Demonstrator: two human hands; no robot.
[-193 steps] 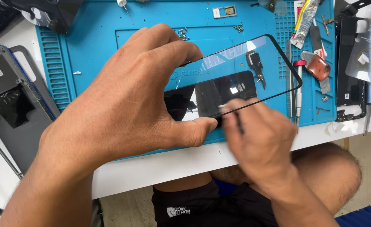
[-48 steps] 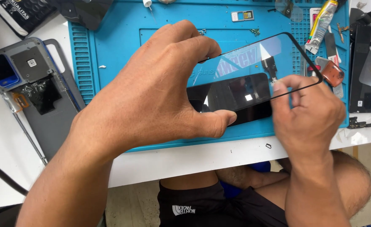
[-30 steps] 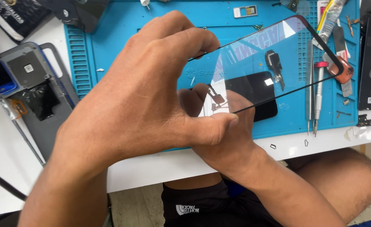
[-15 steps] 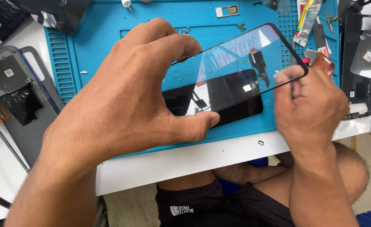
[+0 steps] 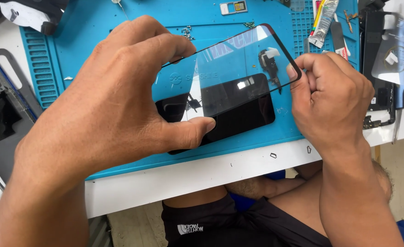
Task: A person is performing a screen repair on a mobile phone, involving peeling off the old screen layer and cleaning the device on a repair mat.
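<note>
Above the blue repair mat (image 5: pixel 96 32) on my table (image 5: pixel 202 171), my left hand (image 5: pixel 115 105) grips a black-rimmed glass screen panel (image 5: pixel 229 73) between thumb and fingers; my right hand (image 5: pixel 332 98), closed, pinches its far corner.

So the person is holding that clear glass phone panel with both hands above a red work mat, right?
Not quite: the work mat is blue, not red, as the head view shows. The rest holds: the left hand grips the black-bordered glass panel at one end, and the right hand pinches its far edge, above the mat.
</note>
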